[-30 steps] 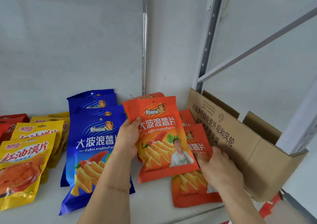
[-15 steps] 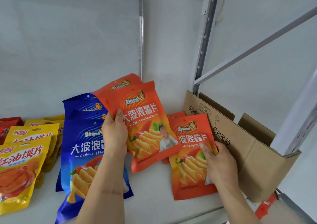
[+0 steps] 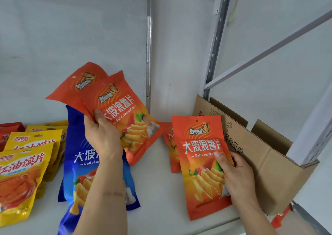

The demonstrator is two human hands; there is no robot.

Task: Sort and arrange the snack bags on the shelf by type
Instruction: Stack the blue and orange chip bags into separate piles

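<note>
A: Start at the left edge. What sits there?

B: A red bag (image 3: 10,128), mostly cut off, at the back. In front of it is a stack of yellow bags (image 3: 23,179) lying on the white shelf (image 3: 158,189). The front one reads 红油馍片 in red characters, with a small red logo at its top corner that I cannot read.

A: And next to those?

B: Blue bags (image 3: 79,164) lying overlapped on the shelf. The top one shows 大波 in white, then "DaBoLan" beneath, the rest hidden by the forearm. Wavy crisps and a red chilli are printed lower down.

A: The left hand?

B: The left hand (image 3: 102,137) is raised above the blue bags, thumb and fingers clamped on two orange bags (image 3: 115,108) fanned apart and tilted left. The front one reads 大波浪薯片 and "DaBoLangShuPian".

A: Further right?

B: The right hand (image 3: 235,179) grips a third orange bag (image 3: 201,162) at its right edge, thumb pressed on the front; its lower end is down at the shelf. Same name, same pinyin, a cartoon logo at the top. Another orange bag (image 3: 170,144) lies partly behind it on the shelf.

A: And the far right?

B: An open cardboard box (image 3: 269,171) just beside the right hand, printed in black; I can make out 和风轮 and a recycling mark. A grey shelf upright (image 3: 215,45) rises behind it.
</note>
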